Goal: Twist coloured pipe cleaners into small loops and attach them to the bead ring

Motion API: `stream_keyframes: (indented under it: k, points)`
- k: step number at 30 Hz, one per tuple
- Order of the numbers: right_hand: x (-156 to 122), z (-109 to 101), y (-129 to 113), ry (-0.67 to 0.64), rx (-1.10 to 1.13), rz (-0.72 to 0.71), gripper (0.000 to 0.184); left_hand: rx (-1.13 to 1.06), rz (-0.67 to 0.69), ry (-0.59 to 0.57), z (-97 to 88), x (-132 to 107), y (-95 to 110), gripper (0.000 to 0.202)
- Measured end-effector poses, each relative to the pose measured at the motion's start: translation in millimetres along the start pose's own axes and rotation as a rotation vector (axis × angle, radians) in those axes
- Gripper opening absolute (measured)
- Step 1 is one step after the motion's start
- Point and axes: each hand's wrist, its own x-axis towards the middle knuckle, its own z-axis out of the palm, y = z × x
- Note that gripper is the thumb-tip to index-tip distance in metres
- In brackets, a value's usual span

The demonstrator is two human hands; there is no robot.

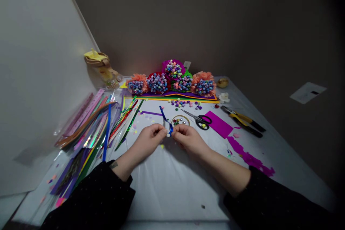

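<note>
My left grip (148, 142) and right grip (188, 140) pinch a blue ribbon (167, 124); scissors (201, 121) lie at one o'clock on the counter (172, 190).

Probably yellow-handled pliers (242, 121), far right

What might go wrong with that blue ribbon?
The blue ribbon is pinched between the left hand and right hand, so it might slip free. The scissors lie close by and might nick it. A bump might also scatter the small colored pieces in the round ring.
</note>
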Motion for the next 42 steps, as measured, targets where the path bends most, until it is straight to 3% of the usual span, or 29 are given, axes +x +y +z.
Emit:
stream_keyframes:
  k: [15, 23, 28, 42]
  points:
    - [0.1, 3.5, 1.7, -0.017, 0.029, 0.002, 0.017, 0.002, 0.033, -0.002, 3.6, -3.3, 3.0, 0.015]
    - [-1.4, 0.7, 2.6, -0.012, 0.11, 0.034, 0.016, -0.149, -0.094, -0.02, 5.0, -3.1, -0.3, 0.021]
    - [-0.9, 0.9, 0.1, -0.012, 0.09, 0.033, 0.018, -0.22, -0.091, -0.058, 4.5, -3.0, -3.0, 0.024]
    - [-1.5, 1.1, -7.1, 0.005, -0.148, -0.064, 0.013, 0.025, 0.033, -0.01, 2.7, -0.4, -0.7, 0.017]
